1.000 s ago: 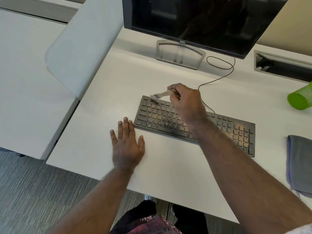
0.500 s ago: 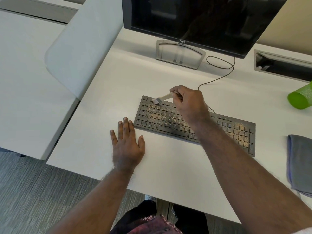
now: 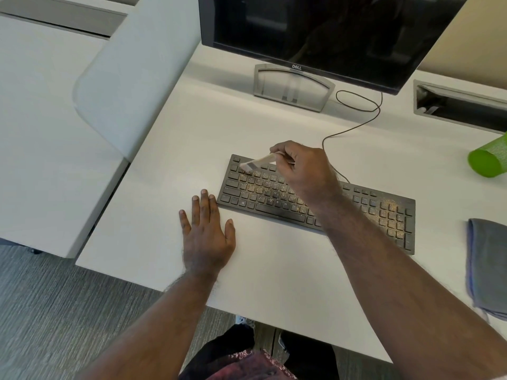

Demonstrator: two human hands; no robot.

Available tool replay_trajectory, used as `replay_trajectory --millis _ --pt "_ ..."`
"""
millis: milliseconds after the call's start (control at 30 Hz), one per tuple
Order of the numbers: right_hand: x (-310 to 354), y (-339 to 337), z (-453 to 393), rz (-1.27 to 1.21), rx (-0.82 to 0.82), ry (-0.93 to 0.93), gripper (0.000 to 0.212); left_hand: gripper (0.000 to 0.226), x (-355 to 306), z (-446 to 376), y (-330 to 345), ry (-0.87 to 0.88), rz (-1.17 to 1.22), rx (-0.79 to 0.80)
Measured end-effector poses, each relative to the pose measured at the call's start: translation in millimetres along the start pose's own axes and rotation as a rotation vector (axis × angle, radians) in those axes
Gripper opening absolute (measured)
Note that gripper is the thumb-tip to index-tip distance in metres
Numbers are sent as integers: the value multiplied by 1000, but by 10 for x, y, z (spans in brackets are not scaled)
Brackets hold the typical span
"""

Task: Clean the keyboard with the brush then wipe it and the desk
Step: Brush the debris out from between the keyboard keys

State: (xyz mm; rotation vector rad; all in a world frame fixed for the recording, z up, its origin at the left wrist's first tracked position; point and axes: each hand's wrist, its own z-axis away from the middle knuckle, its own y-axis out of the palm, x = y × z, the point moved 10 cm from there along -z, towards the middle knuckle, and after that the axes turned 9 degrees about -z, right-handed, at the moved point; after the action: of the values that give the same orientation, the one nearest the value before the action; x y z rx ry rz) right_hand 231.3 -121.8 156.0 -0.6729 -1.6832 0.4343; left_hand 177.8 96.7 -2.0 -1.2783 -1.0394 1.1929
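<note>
Grit, tan and grainy, speckles a flat black keyboard (image 3: pixel 315 204) lying near the front edge of a smooth white desk (image 3: pixel 192 127). The right hand (image 3: pixel 301 171) pinches a pale brush (image 3: pixel 258 161), bristles on the keyboard's far left corner. The left hand (image 3: pixel 205 237) rests flat, fingers straight, on the desk. A grey cloth (image 3: pixel 488 264) lies at the right edge, beside a green cylinder (image 3: pixel 488 157). The monitor (image 3: pixel 329 31) reads "DELL".

The keyboard (image 3: pixel 315 204) lies mid-frame on the bench (image 3: pixel 274 270), the monitor (image 3: pixel 315 31) above it, a cloth (image 3: pixel 488 267) at right edge, a cup (image 3: pixel 488 157) above that.
</note>
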Motion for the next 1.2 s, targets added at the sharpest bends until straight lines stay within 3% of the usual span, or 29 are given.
replay_trajectory --millis 233,400,567,733,900,1067,1200 --pt "-98 -181 8 25 -70 53 20 76 -4 2 -7 2 5 -3" --pt "-91 -121 40 34 7 21 20 76 -7 -1 -7 3 2 3" --pt "-207 -296 50 18 -85 74 19 76 -4 2 -18 -1 2 -4" --pt "-145 -254 94 64 -3 18 20 75 -8 2 -25 0 14 -18" --pt "-296 -499 109 64 -99 80 20 75 -14 4 -20 2 10 -11" --pt "-288 -420 190 99 -2 27 19 75 -8 5 -19 3 1 -10" --pt "-362 -616 234 107 -77 71 19 75 -7 5 -19 4 4 -9"
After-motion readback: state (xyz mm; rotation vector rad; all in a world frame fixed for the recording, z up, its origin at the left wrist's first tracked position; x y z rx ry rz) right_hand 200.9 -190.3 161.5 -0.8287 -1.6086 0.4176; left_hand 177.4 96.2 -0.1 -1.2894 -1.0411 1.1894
